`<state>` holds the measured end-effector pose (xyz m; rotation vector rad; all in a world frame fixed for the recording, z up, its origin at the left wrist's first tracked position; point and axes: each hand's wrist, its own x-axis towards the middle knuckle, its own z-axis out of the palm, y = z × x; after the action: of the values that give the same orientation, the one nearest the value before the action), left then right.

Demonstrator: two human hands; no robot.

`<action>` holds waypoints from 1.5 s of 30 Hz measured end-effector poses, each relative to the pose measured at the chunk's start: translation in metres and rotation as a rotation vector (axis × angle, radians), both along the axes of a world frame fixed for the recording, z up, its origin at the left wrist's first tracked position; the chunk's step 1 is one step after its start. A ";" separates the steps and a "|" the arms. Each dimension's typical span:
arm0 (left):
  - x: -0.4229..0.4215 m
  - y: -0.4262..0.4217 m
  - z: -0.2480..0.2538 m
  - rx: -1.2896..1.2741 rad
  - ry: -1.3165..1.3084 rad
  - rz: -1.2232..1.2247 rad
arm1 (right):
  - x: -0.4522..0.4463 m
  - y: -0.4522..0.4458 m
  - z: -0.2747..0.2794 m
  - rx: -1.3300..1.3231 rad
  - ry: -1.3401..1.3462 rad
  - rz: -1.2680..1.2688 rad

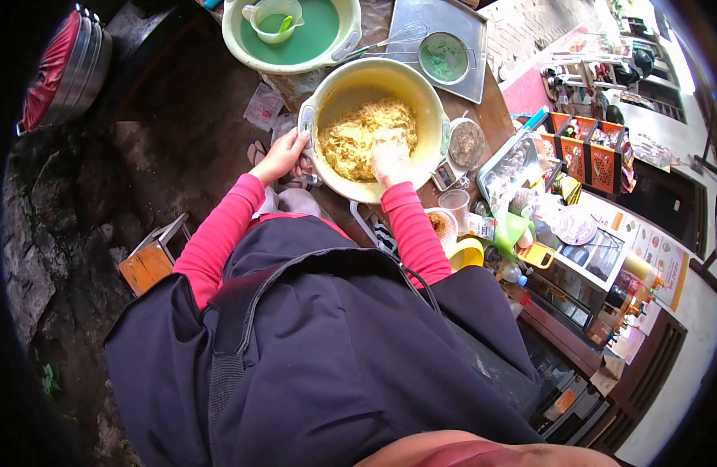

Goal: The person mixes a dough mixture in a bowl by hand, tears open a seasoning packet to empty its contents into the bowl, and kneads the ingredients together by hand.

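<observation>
A large cream-coloured basin [346, 86] holds a yellow, shredded, moist-looking mixture [362, 136]. My left hand [287, 156] grips the basin's left rim by its handle, fingers closed there. Inside the basin, my right hand [391, 162] is down in the right side of the mixture. It looks pale in the bright light, and its fingers are buried or washed out. Just beyond stands another basin [232, 29] of green liquid, with a clear measuring cup [259, 14] and a green spoon in it.
A metal tray [476, 47] bears a sieve [444, 58] with green residue and a whisk [405, 35]. Right of the basin are a kitchen scale [445, 177], a clear cup [454, 202] and a yellow bowl [466, 253]. A wooden stool [148, 266] stands at left.
</observation>
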<state>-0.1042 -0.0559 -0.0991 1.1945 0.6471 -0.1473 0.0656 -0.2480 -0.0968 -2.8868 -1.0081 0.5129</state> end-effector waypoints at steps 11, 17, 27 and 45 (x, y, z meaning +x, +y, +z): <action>0.002 0.001 -0.001 -0.017 0.007 0.010 | 0.054 -0.020 0.031 0.578 0.523 0.233; -0.001 0.005 -0.004 -0.012 0.021 -0.037 | 0.083 -0.001 -0.029 0.393 0.038 -0.025; 0.003 0.001 -0.002 -0.048 0.016 0.001 | 0.066 0.058 -0.023 0.197 0.360 -0.039; 0.002 0.006 -0.003 -0.025 -0.007 -0.057 | 0.018 -0.016 -0.028 0.709 0.820 -0.499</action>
<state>-0.1019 -0.0496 -0.1022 1.1898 0.6035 -0.1982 0.0838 -0.2643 -0.1243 -1.8825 -0.2371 0.9286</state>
